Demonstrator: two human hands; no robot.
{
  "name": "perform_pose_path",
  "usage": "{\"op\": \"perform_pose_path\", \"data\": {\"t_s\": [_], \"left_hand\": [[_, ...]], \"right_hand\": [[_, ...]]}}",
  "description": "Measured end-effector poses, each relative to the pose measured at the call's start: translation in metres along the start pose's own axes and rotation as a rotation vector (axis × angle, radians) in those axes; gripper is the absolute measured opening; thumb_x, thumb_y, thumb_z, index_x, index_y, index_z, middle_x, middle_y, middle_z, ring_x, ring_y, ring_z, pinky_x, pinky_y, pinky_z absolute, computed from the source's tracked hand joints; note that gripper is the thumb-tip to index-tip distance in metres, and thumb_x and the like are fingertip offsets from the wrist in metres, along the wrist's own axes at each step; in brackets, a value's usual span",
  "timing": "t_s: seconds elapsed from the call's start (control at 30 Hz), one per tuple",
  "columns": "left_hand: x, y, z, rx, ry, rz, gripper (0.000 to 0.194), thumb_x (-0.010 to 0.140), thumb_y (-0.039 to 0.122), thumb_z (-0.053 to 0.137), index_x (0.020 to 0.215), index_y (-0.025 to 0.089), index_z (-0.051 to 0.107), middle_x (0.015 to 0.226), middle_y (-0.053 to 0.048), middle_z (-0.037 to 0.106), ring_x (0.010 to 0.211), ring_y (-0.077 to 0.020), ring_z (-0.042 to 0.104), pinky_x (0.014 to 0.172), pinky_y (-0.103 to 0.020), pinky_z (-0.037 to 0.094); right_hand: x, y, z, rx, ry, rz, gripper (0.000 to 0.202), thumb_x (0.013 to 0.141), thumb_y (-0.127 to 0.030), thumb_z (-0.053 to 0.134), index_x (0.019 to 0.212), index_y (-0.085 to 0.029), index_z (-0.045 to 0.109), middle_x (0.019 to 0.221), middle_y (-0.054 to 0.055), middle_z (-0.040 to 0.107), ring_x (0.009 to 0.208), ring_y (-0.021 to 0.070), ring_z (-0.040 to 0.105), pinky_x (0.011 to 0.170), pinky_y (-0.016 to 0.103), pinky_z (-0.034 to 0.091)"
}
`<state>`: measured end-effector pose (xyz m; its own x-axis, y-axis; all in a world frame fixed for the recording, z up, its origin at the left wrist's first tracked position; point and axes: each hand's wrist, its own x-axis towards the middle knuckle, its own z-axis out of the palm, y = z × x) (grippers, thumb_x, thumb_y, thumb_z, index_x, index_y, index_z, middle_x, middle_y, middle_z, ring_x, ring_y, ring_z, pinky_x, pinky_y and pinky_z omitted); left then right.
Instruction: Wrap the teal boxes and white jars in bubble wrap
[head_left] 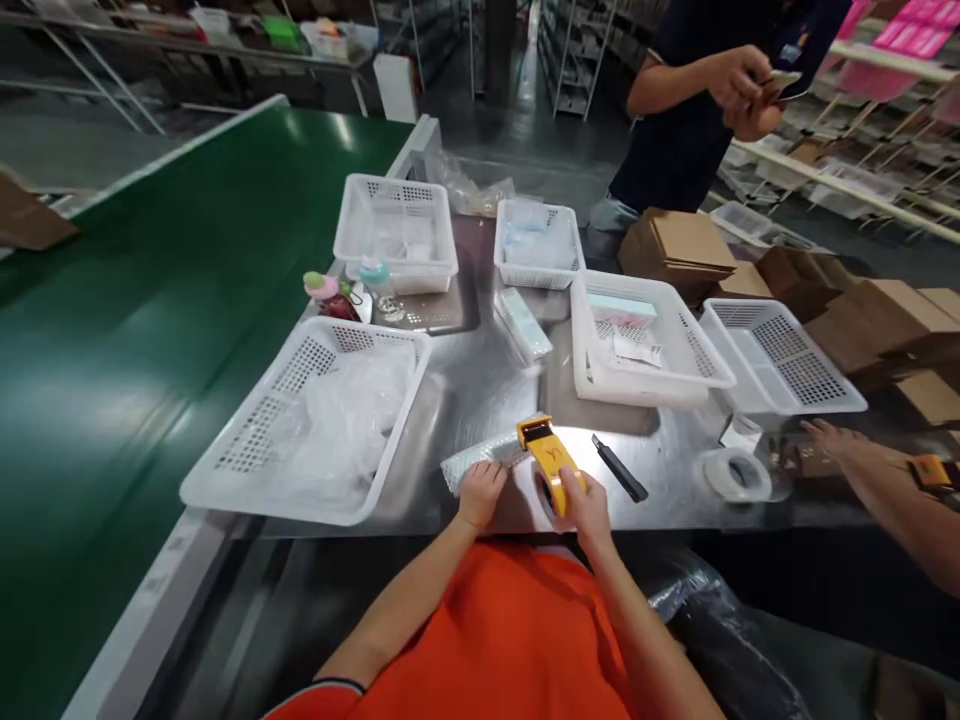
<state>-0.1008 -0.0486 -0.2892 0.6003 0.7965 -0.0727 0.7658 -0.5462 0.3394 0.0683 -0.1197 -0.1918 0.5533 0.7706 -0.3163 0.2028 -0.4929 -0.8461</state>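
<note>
My right hand [589, 508] is wrapped round a yellow tape dispenser [553, 458]. The dispenser's head tilts over the right end of a piece of bubble wrap [466, 461] lying on the metal table. At the near edge of that wrap, my left hand [482, 493] has its fingers curled down and closed on it; anything inside the wrap is hidden. A black utility knife [619, 468] lies to the right of the dispenser, blade end pointing away from me.
A white basket of clear plastic bags [337, 425] stands left, beside a green conveyor belt [90, 400]. More white baskets [645, 375] line the back. A tape roll [737, 475] lies right, near another person's hand [832, 440]. Cardboard boxes [682, 245] stack behind; a person [675, 110] stands there.
</note>
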Motion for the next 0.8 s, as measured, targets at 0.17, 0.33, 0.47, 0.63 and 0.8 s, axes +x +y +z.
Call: {"op": "perform_pose_path", "data": {"t_s": [0.17, 0.33, 0.47, 0.63, 0.8], "left_hand": [[0.000, 0.002, -0.002, -0.039, 0.018, -0.104, 0.039, 0.098, 0.018, 0.028, 0.104, 0.017, 0.067, 0.105, -0.013, 0.067, 0.101, -0.0248, 0.059, 0.093, -0.038, 0.045], [0.003, 0.000, -0.008, -0.044, 0.086, -0.279, 0.042, 0.092, 0.011, 0.031, 0.126, 0.015, 0.055, 0.142, -0.015, 0.049, 0.126, -0.0262, 0.049, 0.108, -0.041, 0.036], [0.015, -0.006, -0.021, -0.020, 0.065, -0.295, 0.080, 0.076, 0.003, 0.051, 0.149, 0.005, 0.019, 0.145, -0.023, 0.044, 0.136, -0.0304, 0.039, 0.118, -0.049, 0.016], [0.026, -0.010, -0.029, -0.005, -0.043, -0.281, 0.091, 0.076, 0.005, 0.057, 0.153, 0.009, 0.008, 0.141, -0.025, 0.049, 0.132, -0.0305, 0.045, 0.115, -0.045, 0.025], [0.027, -0.006, -0.037, 0.025, -0.130, -0.275, 0.093, 0.079, 0.022, 0.068, 0.154, 0.030, 0.013, 0.147, -0.020, 0.043, 0.133, -0.0371, 0.043, 0.111, -0.050, 0.028]], "right_hand": [[0.019, -0.003, 0.042, -0.092, -0.091, -0.002, 0.047, 0.070, -0.065, 0.051, 0.061, -0.019, 0.055, 0.057, 0.003, 0.060, 0.055, 0.0163, 0.053, 0.049, 0.025, 0.039], [0.016, 0.007, 0.040, -0.183, -0.118, -0.003, 0.045, 0.072, -0.063, 0.049, 0.064, -0.020, 0.056, 0.063, 0.005, 0.064, 0.060, 0.0176, 0.056, 0.052, 0.026, 0.039], [0.020, 0.003, 0.041, -0.196, -0.144, 0.008, 0.045, 0.073, -0.063, 0.049, 0.066, -0.019, 0.059, 0.066, 0.006, 0.066, 0.061, 0.0183, 0.058, 0.054, 0.026, 0.040], [0.009, 0.009, 0.032, -0.166, -0.173, 0.040, 0.046, 0.072, -0.063, 0.049, 0.068, -0.018, 0.059, 0.067, 0.006, 0.066, 0.065, 0.0186, 0.059, 0.055, 0.026, 0.042], [-0.034, 0.040, -0.006, -0.112, -0.221, 0.155, 0.055, 0.071, -0.065, 0.050, 0.077, -0.013, 0.066, 0.065, 0.007, 0.067, 0.061, 0.0205, 0.059, 0.051, 0.028, 0.041]]}}
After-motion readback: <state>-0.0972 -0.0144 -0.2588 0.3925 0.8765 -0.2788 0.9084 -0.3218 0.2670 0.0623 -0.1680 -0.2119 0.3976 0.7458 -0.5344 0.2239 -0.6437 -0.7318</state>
